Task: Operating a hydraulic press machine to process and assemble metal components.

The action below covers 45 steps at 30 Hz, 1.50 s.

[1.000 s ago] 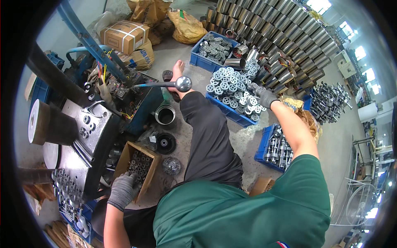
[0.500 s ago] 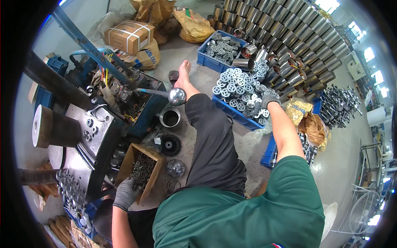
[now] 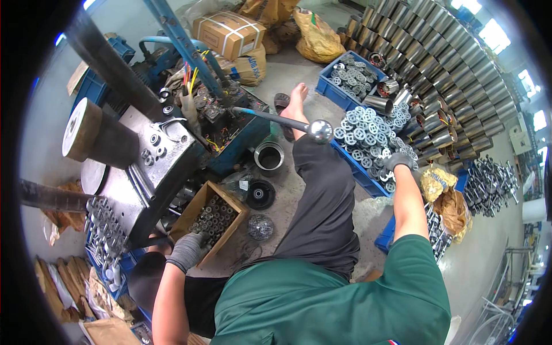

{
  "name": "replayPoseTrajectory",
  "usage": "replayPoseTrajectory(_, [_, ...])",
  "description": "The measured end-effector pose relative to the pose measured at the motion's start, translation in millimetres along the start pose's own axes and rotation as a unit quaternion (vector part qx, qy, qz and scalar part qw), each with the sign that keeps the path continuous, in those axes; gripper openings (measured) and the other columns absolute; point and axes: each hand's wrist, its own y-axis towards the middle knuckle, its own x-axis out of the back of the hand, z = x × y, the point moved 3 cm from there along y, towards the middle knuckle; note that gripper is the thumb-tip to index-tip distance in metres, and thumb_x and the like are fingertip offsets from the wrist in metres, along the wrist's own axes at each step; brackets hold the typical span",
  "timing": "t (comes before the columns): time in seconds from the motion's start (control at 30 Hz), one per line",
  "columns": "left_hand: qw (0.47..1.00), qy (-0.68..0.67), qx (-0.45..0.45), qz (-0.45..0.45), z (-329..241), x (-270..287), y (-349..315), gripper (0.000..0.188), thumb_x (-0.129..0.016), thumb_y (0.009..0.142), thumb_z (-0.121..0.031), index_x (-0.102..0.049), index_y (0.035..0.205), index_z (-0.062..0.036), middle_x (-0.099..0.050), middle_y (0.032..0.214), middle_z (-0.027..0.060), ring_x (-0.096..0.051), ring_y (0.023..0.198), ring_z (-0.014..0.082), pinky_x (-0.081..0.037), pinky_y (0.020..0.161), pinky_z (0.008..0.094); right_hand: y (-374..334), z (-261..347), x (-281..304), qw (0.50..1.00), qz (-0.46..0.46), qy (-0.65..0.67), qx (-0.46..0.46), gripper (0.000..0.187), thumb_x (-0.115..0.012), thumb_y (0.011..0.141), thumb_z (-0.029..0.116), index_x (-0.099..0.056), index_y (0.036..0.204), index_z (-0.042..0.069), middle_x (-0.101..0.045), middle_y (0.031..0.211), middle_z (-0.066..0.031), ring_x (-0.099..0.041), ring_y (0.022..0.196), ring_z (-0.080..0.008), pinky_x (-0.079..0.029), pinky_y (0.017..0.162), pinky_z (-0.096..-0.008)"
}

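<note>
My left hand, in a grey glove, reaches over the near edge of a wooden box. Its fingertips dip among small metal ring-shaped bearings, which partly hide them. On the right, my gloved right hand rests at the near right side of a heap of round spoked metal end caps. Its fingers are curled against the end caps, closed on one at the heap's edge. A blue crate lies under this heap.
To the left stands a press with a metal table and a ball-ended lever reaching over my leg. A second crate of end caps, stacked steel cylinders and shafts lie on the right. A black round part sits on the floor.
My view has turned left, so the scene sits farther right in the picture. Both hands stay at the same places, one at the box, one at the heap.
</note>
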Motion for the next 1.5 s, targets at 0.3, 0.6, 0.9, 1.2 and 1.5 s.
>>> replayPoseTrajectory(0.3, [1.0,0.016,0.004,0.015,11,-11,2,0.039,-0.067,0.091,-0.04,-0.072,0.111,-0.006,-0.072,0.094,0.0225,-0.07,0.093,0.0418,-0.056,0.085,0.0526,26,67,3,0.997,-0.021,-0.013,0.067,0.063,-0.061,0.089,0.056,-0.068,0.133,0.012,-0.067,0.134,-0.0147,-0.064,0.119,-0.0281,-0.051,0.096,-0.0415])
replayPoseTrajectory(0.6, [0.999,0.026,0.032,0.032,13,-10,-2,0.04,-0.068,0.091,-0.039,-0.071,0.111,-0.0046,-0.073,0.096,0.0221,-0.071,0.095,0.0411,-0.056,0.086,0.0527,34,149,10,0.984,-0.055,-0.003,0.168,0.06,-0.064,0.091,0.05,-0.063,0.136,0.012,-0.068,0.128,-0.0137,-0.063,0.106,-0.0232,-0.05,0.084,-0.0372])
replayPoseTrajectory(0.9, [0.999,0.035,-0.016,0.027,-12,9,-5,0.04,-0.07,0.09,-0.036,-0.07,0.115,-0.005,-0.071,0.103,0.0216,-0.069,0.099,0.0405,-0.055,0.088,0.0517,-43,77,-33,0.939,0.008,0.301,0.167,0.057,-0.067,0.092,0.043,-0.058,0.14,0.012,-0.069,0.123,-0.0126,-0.062,0.094,-0.0183,-0.048,0.071,-0.0328])
replayPoseTrajectory(1.2, [0.986,-0.099,-0.105,-0.087,-44,47,-21,0.035,-0.069,0.092,-0.028,-0.069,0.123,-0.0099,-0.067,0.108,0.0185,-0.065,0.106,0.0384,-0.053,0.092,0.0503,-211,49,48,0.507,0.176,0.803,0.259,0.057,-0.069,0.094,0.037,-0.053,0.143,0.012,-0.07,0.117,-0.0115,-0.061,0.081,-0.0133,-0.047,0.059,-0.0284])
replayPoseTrajectory(1.5, [0.912,-0.294,-0.217,-0.186,-64,52,-1,0.036,-0.066,0.097,-0.017,-0.063,0.132,-0.0057,-0.068,0.118,0.019,-0.067,0.113,0.0366,-0.054,0.1,0.044,-391,259,230,0.366,0.256,0.754,0.482,0.062,-0.075,0.084,0.012,-0.048,0.139,0.004,-0.066,0.114,-0.0152,-0.066,0.084,-0.0186,-0.052,0.062,-0.0268])
